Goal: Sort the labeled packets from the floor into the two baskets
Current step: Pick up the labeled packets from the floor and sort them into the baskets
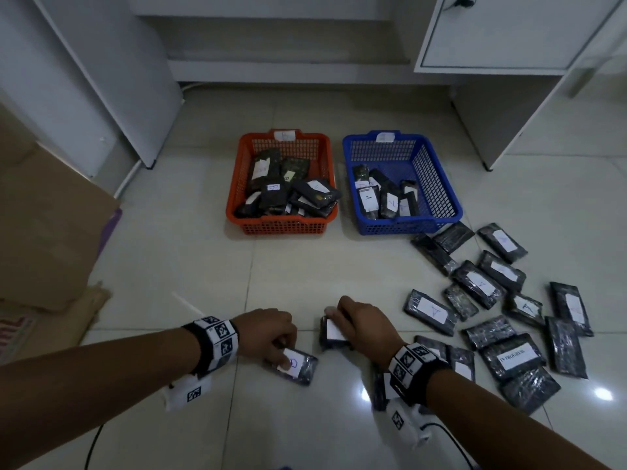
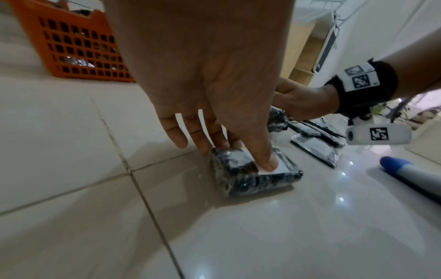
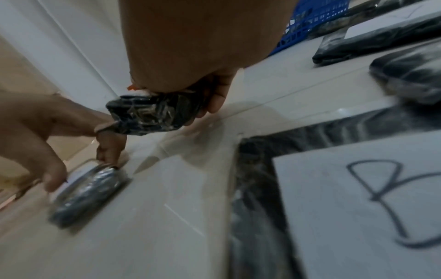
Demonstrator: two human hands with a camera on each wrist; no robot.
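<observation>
An orange basket (image 1: 281, 228) and a blue basket (image 1: 407, 228) stand side by side on the tiled floor, each with several dark wrapped packets inside. Several loose packets (image 1: 492, 300) with white labels lie to the right. My left hand (image 1: 281, 354) grips a packet marked B (image 1: 298, 366) that lies flat on the floor. In the left wrist view its thumb (image 2: 267, 162) presses the label and its fingers hook the far edge. My right hand (image 1: 342, 317) holds another packet (image 3: 152, 115) tilted just above the floor; its label letter is hidden.
Cardboard boxes (image 1: 44, 232) stand at the left, and white cabinets (image 1: 509, 28) behind the baskets. A blue-capped marker (image 2: 405, 173) lies on the floor near my hands. A B-labelled packet (image 3: 358, 207) sits right under my right wrist.
</observation>
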